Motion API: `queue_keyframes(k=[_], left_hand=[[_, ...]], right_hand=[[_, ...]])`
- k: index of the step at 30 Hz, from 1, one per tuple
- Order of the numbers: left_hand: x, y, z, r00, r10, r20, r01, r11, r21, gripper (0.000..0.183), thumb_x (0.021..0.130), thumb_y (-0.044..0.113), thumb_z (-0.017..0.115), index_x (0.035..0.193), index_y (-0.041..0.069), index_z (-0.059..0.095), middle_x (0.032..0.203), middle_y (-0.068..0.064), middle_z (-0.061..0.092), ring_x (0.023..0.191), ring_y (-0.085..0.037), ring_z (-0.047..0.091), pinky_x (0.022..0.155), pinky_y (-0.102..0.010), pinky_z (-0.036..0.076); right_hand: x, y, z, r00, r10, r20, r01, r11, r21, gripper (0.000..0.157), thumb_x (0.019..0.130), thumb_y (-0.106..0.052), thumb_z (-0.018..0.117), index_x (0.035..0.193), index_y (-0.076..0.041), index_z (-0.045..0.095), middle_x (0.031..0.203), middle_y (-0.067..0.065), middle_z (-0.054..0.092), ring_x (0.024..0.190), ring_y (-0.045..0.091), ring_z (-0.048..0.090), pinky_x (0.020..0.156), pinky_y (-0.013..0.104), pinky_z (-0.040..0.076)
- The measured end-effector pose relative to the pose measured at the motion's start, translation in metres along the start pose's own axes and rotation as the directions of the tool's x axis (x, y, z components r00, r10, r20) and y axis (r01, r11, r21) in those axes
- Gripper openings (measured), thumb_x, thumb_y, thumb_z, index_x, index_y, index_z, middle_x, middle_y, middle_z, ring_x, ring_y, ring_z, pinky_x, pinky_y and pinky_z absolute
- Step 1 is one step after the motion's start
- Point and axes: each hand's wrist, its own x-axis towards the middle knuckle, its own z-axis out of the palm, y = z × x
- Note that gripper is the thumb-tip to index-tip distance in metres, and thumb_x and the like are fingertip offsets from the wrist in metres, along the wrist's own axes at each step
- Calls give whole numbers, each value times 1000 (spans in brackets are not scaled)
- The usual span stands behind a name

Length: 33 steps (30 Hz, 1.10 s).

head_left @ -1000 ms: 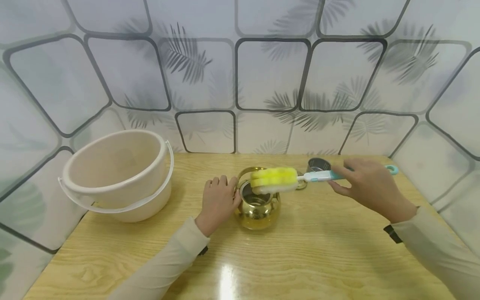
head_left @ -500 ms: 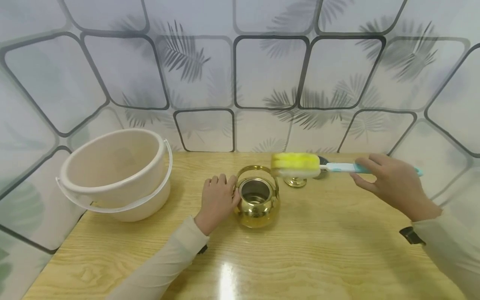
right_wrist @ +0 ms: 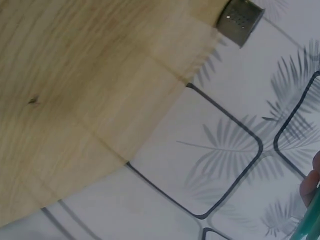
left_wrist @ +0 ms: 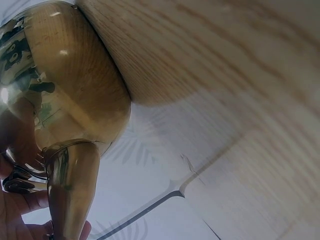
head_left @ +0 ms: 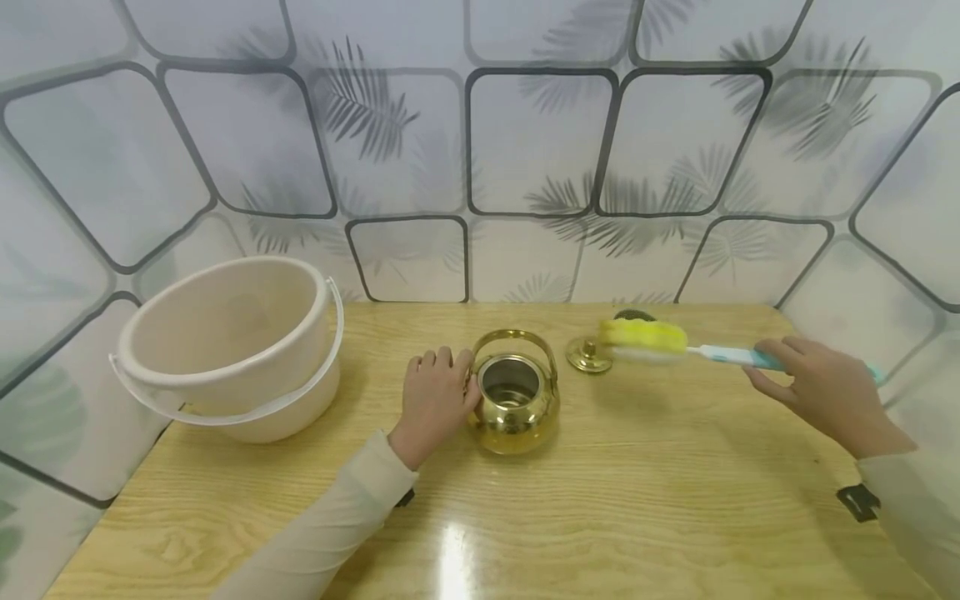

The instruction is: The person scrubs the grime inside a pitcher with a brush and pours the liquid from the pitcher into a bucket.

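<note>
A shiny gold kettle [head_left: 513, 427] stands upright and uncovered on the wooden table, its hoop handle raised. My left hand [head_left: 437, 400] grips it at the spout side; in the left wrist view, fingers [left_wrist: 35, 200] wrap around the spout [left_wrist: 72, 187]. Off to the right, my right hand [head_left: 828, 396] holds a sponge brush by its white and turquoise handle, the yellow and white sponge head [head_left: 651, 337] pointing left above the table. Behind that head lies the gold lid [head_left: 588, 357]. A perforated metal strainer [right_wrist: 240, 21] is partly hidden by the sponge in the head view.
On the left stands a large cream bucket [head_left: 315, 333] with its white bail handle hanging down. The patterned wall [head_left: 540, 142] borders the table [head_left: 570, 533] at the back and on both sides.
The sponge brush has moved right, from over the kettle's mouth to beyond the lid, with the right hand. The lid now shows fully. The left hand and kettle have stayed in place.
</note>
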Motion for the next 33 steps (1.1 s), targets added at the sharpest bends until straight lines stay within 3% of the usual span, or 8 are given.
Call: queue_keyframes(k=[7, 17, 24, 33], left_hand=[[0, 0, 0, 1000, 9, -12, -9, 1000, 11, 15, 85, 27, 58, 86, 12, 54, 70, -5, 52, 64, -24, 52, 66, -38, 47], [0, 1, 0, 1000, 12, -18, -11, 1000, 17, 15, 85, 27, 58, 85, 12, 53, 69, -5, 52, 64, -24, 52, 66, -38, 47], [0, 1, -1, 1000, 10, -18, -10, 1000, 17, 16, 85, 27, 58, 84, 12, 53, 69, -6, 52, 64, -24, 53, 67, -39, 47], [0, 1, -1, 1000, 10, -25, -9, 1000, 16, 16, 85, 26, 58, 85, 11, 53, 69, -6, 51, 64, -24, 52, 66, -38, 47]], right_hand=[[-28, 19, 14, 998, 9, 64, -9, 1000, 0, 69, 92, -65, 20, 85, -7, 59, 56, 2, 53, 44, 0, 29, 34, 15, 19], [-52, 33, 25, 988, 17, 151, -21, 999, 24, 68, 91, -66, 18, 90, -11, 57, 56, -2, 50, 46, -1, 27, 36, 13, 18], [-61, 36, 28, 966, 63, 252, -77, 996, 46, 35, 86, -46, 60, 93, -12, 56, 58, -3, 53, 46, -1, 31, 38, 13, 20], [-65, 37, 33, 923, 114, 366, -155, 984, 84, 29, 80, -29, 70, 98, -11, 56, 67, 0, 60, 48, 1, 38, 40, 19, 30]])
